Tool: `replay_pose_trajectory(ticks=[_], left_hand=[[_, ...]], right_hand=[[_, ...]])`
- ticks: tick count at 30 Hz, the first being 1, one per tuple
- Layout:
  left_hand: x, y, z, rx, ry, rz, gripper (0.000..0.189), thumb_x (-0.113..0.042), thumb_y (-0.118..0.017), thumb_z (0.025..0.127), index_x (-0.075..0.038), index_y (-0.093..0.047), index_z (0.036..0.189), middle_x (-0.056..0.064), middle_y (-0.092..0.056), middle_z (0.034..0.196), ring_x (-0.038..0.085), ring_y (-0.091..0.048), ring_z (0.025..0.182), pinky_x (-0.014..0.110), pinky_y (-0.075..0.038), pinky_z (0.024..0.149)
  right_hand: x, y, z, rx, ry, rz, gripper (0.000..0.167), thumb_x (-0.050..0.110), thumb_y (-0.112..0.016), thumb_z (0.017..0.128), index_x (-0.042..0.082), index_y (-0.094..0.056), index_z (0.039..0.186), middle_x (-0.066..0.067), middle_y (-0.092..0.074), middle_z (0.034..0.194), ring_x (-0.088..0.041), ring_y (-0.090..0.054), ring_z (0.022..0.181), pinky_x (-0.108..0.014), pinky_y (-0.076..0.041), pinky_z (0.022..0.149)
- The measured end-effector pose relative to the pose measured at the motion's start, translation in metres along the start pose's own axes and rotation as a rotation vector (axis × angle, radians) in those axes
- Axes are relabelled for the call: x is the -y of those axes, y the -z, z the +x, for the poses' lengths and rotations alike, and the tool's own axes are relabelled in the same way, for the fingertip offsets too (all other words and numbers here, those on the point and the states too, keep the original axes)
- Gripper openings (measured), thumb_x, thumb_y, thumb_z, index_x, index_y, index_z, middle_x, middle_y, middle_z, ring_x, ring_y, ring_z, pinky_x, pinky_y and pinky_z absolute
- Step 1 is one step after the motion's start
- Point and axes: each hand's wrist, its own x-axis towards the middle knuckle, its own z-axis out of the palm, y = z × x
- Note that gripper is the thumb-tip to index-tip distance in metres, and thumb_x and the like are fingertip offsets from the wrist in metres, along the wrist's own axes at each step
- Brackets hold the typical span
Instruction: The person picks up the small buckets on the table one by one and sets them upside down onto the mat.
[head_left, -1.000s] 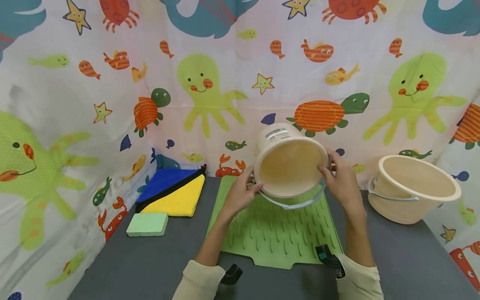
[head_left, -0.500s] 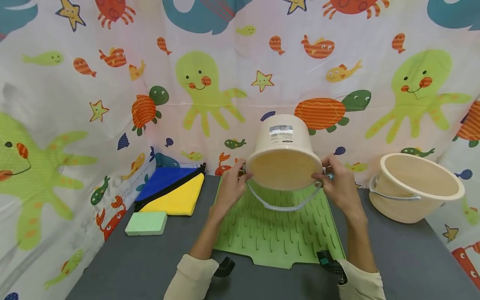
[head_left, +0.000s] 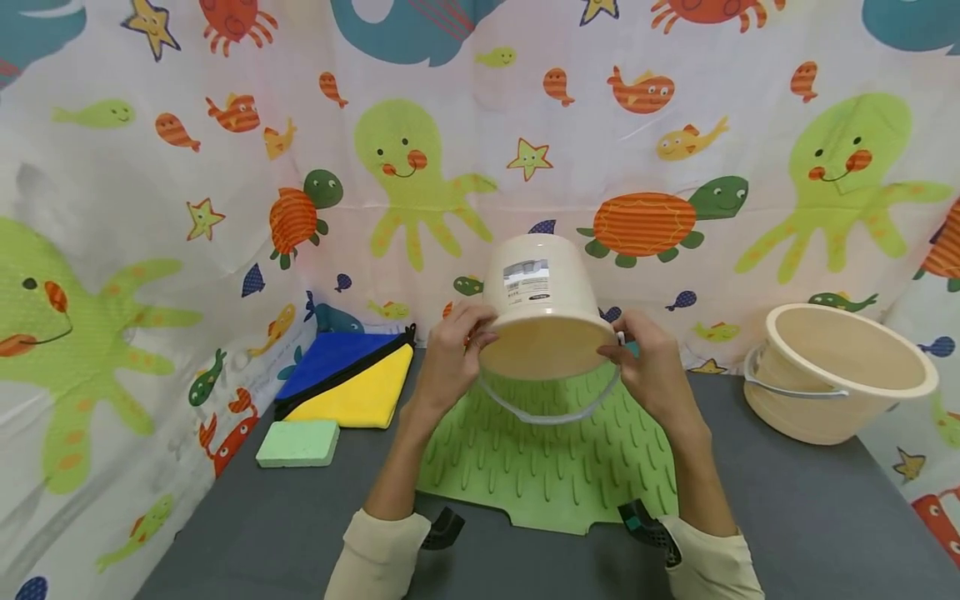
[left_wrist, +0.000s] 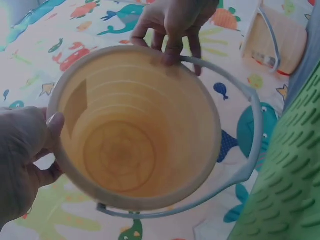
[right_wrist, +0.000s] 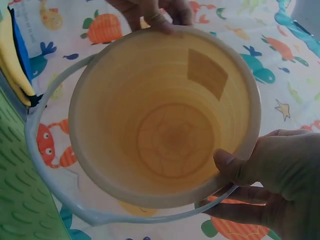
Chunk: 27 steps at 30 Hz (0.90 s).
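Observation:
A cream plastic bucket (head_left: 572, 279) with a printed label is held tilted above the ribbed green mat (head_left: 547, 467), mouth down and toward me. Its grey handle (head_left: 551, 418) hangs below the rim. My left hand (head_left: 450, 354) grips the left side of the rim, and in the left wrist view its thumb is at the rim's edge. On the opposite side my right hand (head_left: 656, 367) grips the rim; the right wrist view shows that thumb (right_wrist: 231, 167) over the inside and the fingers beneath. The inside (right_wrist: 175, 140) looks bare, with a round base.
A second cream bucket (head_left: 813, 417) stands upright on the dark table (head_left: 787, 517) at right. At left lie a blue cloth (head_left: 330, 358), a yellow cloth (head_left: 367, 392) and a pale green sponge (head_left: 298, 443). A sea-animal curtain (head_left: 480, 167) hangs behind.
The bucket has turned in my hands: its mouth faces further down, and its label has swung into view and then toward the left. Both hands keep hold of the rim and have shifted slightly left.

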Motion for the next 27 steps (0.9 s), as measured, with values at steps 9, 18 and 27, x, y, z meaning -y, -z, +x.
replay_pose_trajectory(ticks=[9, 18, 27], left_hand=[[0.005, -0.001, -0.003, -0.104, -0.093, 0.071, 0.016, 0.006, -0.076, 0.089, 0.004, -0.078, 0.105, 0.017, -0.076, 0.096, 0.026, -0.072, 0.083, 0.03, -0.062, 0.071], [0.036, -0.003, -0.009, -0.125, -0.151, 0.225, 0.03, 0.021, -0.071, 0.084, -0.003, -0.083, 0.099, 0.011, -0.079, 0.094, 0.025, -0.071, 0.086, 0.034, -0.062, 0.079], [0.067, 0.005, -0.024, -0.03, -0.247, 0.305, 0.012, 0.003, -0.082, 0.081, -0.004, -0.084, 0.09, 0.007, -0.079, 0.088, 0.024, -0.068, 0.082, 0.035, -0.061, 0.075]], right_hand=[[0.016, -0.018, 0.003, 0.084, 0.027, -0.15, 0.032, 0.004, -0.076, 0.093, -0.002, -0.058, 0.12, -0.023, -0.059, 0.114, -0.039, -0.063, 0.104, -0.051, -0.059, 0.083], [0.03, -0.058, 0.009, 0.023, 0.178, -0.278, 0.026, 0.002, -0.076, 0.093, 0.004, -0.064, 0.115, -0.018, -0.062, 0.113, -0.035, -0.061, 0.104, -0.048, -0.059, 0.089], [0.025, -0.094, 0.0, 0.134, 0.226, -0.34, 0.024, -0.008, -0.078, 0.085, 0.007, -0.065, 0.098, -0.005, -0.064, 0.094, -0.023, -0.062, 0.09, -0.029, -0.052, 0.054]])
